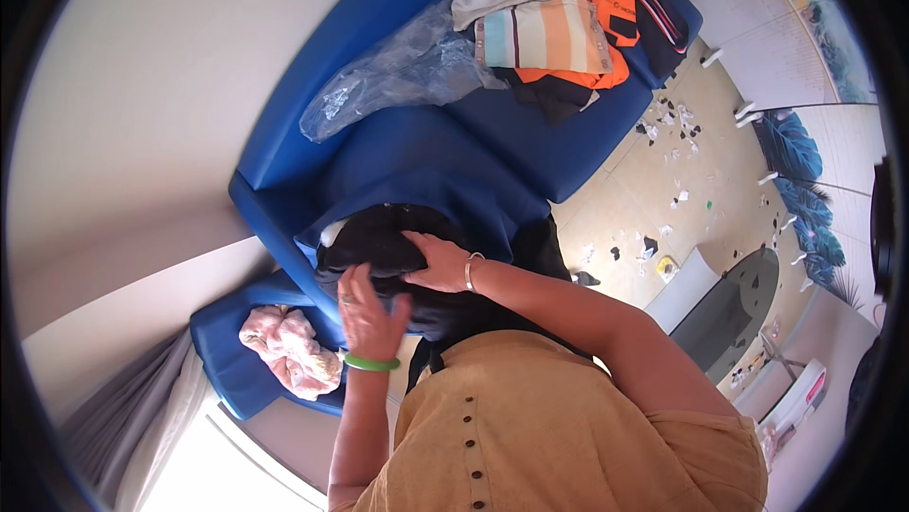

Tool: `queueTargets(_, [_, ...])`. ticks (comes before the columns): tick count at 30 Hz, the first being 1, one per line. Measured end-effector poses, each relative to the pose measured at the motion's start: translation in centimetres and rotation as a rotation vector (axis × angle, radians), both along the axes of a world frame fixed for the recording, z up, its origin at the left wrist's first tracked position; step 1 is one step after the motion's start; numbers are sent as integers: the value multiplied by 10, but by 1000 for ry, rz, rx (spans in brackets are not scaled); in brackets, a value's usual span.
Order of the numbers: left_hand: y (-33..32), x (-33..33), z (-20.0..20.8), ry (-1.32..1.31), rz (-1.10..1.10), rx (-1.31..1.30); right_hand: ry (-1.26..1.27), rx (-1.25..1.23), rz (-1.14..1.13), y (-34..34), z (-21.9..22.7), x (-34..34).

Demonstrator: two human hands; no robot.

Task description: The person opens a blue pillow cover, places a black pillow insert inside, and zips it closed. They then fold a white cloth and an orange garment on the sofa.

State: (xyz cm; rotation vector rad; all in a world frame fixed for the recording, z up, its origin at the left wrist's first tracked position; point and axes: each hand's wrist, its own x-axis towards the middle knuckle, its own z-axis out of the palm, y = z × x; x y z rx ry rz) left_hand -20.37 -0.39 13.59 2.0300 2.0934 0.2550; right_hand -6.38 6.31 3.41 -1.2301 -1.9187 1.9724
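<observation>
We list: pink bundle, crumpled; left hand, fingers spread, by the black cloth, which lies bunched on the blue sofa, not yet flat; right hand, laid on it, grip untellable; garment pile, seemingly already stacked.

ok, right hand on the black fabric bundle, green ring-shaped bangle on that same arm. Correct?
Wrong arm: the head view shows the green ring-shaped bangle on the left hand's side. The right hand is on the black fabric bundle, as you said.
</observation>
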Motion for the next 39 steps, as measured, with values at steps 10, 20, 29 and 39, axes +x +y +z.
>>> queueTargets(10, [-1, 18, -35, -142, -451, -215, 8, -178, -278, -40, -116, 94])
queueTargets(20, [1, 26, -52, -94, -438, -6, -326, 368, -21, -58, -82, 69])
queueTargets(29, [0, -3, -85, 17, -287, 119, 240, 671, -207, -79, 25, 102])
queueTargets(39, [-6, 34, -54, -201, -329, 80, -346, 531, 104, -74, 14, 120])
